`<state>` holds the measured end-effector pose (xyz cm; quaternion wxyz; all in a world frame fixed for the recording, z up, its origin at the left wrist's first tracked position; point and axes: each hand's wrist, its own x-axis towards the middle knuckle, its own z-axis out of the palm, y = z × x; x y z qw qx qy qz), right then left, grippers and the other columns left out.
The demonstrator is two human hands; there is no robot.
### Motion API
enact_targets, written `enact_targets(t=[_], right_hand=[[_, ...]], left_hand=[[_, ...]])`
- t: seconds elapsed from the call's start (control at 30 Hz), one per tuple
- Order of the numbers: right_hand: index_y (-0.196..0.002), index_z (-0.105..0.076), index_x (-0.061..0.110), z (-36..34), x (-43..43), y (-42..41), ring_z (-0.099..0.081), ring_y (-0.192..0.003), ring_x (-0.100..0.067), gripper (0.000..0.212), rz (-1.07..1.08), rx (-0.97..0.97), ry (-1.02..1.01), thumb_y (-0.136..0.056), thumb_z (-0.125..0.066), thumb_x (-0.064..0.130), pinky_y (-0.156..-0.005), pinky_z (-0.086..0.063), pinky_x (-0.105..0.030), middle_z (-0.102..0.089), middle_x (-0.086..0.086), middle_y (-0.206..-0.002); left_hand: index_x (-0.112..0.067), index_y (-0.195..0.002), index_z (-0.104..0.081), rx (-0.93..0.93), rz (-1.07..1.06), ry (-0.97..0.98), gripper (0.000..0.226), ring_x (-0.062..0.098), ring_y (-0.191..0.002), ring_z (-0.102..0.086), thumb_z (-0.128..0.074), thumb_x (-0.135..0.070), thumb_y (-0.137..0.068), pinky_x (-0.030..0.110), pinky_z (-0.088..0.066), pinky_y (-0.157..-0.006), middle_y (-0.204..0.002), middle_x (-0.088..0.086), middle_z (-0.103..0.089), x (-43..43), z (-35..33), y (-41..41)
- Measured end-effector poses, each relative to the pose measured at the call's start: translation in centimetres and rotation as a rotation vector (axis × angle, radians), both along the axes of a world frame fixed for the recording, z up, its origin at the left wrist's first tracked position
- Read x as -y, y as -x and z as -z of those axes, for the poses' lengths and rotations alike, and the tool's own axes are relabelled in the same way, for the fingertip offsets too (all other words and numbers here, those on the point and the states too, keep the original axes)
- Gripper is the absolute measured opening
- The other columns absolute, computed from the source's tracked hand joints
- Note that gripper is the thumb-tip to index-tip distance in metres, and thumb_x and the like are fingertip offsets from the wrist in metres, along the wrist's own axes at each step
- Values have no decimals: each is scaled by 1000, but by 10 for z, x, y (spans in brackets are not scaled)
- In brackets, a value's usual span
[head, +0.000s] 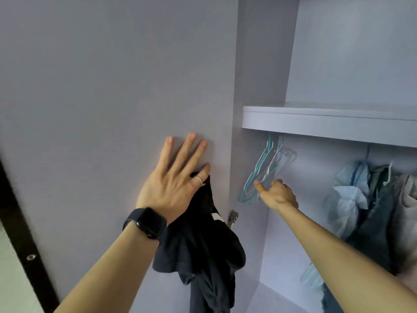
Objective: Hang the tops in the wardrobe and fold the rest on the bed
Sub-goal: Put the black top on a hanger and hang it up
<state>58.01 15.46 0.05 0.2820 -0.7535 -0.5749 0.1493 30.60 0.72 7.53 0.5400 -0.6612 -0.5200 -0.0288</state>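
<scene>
Evidently the job is somewhere in its middle: several garments [372,211] already hang at the right of the wardrobe, pale blue, dark grey and beige pressed together, while one dark top [203,251] is not yet on a hanger. That top dangles from the left hand [171,186], caught at the finger wearing a ring [199,179]; the other fingers lie straight and spread, flat against the open wardrobe door [112,86]. How the thumb lies is hidden. The right hand [278,195] reaches deep inside, fingers curled and thumb out, and seems to grip the lower wire of one of the empty hangers [264,168], a cluster of teal and white ones at the left end below the shelf [327,123]. What remains, by my reckoning, is to free a hanger, thread the top onto it and hook it back up. The bed and anything meant for folding are out of view, so that half cannot be gauged. Likely snags: the hangers sit bunched and may tangle, the shelf hangs low over the rail, which is itself hidden, and the door hinge [233,218] is close beside the hanging fabric. A black watch [147,222] sits on the left wrist
</scene>
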Motion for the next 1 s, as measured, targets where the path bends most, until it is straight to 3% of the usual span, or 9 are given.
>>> enact_targets(t=[0.1,0.2,0.33,0.57,0.67,0.83,0.87,0.93,1.0], right_hand=[[-110,-60,10,15,-18,12,-63,-100,-35,55,26,-55,-52,-95,-54,62,-83,-54,-38,-67,-14,-113],[-107,-65,11,22,-25,17,-63,-101,-37,27,98,-61,-126,-96,-55,33,-84,-53,-36,-67,-16,-114],[-123,-62,10,10,-23,13,-60,-104,-38,45,170,-135,-160,-96,-44,41,-82,-45,-36,-64,-19,-123],[-130,-62,7,-43,5,-5,-57,-119,-42,58,343,-89,-247,-106,-24,44,-100,-44,-45,-60,-23,-133],[-127,-64,9,-56,42,-17,-58,-117,-42,59,318,-51,-212,-106,-21,44,-97,-44,-45,-62,-23,-130],[-115,-68,11,-62,149,-45,-58,-113,-41,57,233,-113,-130,-107,-24,45,-96,-43,-44,-66,-20,-124],[-112,-69,10,-60,176,-49,-59,-110,-40,54,224,-156,-129,-107,-28,45,-96,-43,-43,-67,-18,-119],[-97,-72,10,-55,228,-56,-61,-87,-28,48,185,-292,-137,-106,-38,43,-87,-44,-41,-70,-7,-91],[-60,-57,23,-54,281,-61,-44,-57,-14,49,144,-500,-125,-104,-47,42,-70,-37,-35,-47,9,-55]], left_hand=[[-34,-159,-12,-43,-12,-18,53,46,-146,26,-18,-44,-107,68,29,-106,-163,16,23,-8,5,5],[-35,-159,-5,-70,6,-55,55,47,-145,27,-9,-48,-105,68,30,-104,-164,16,23,-14,6,5],[-34,-159,-7,-72,28,-39,56,48,-145,27,-5,-49,-105,69,31,-103,-164,16,21,-14,2,4],[-30,-160,0,-21,24,29,55,53,-135,40,-15,-38,-107,71,36,-97,-154,25,37,-16,7,7],[-31,-159,-6,-2,50,45,59,53,-143,24,-19,-28,-101,72,27,-105,-159,25,25,-9,4,6],[-35,-158,0,46,20,322,60,48,-142,34,-15,-31,-100,71,32,-101,-164,13,18,6,-8,-7],[-37,-158,-3,71,31,372,59,44,-146,27,-14,-32,-101,69,34,-99,-168,8,5,10,-11,-7],[-36,-157,-22,246,108,448,53,34,-151,-14,-25,-30,-105,61,32,-108,-156,1,-37,21,-17,-13],[-30,-152,-39,488,236,527,46,27,-127,-48,-32,-30,-107,49,0,-124,-127,-1,-59,41,-20,-26]])
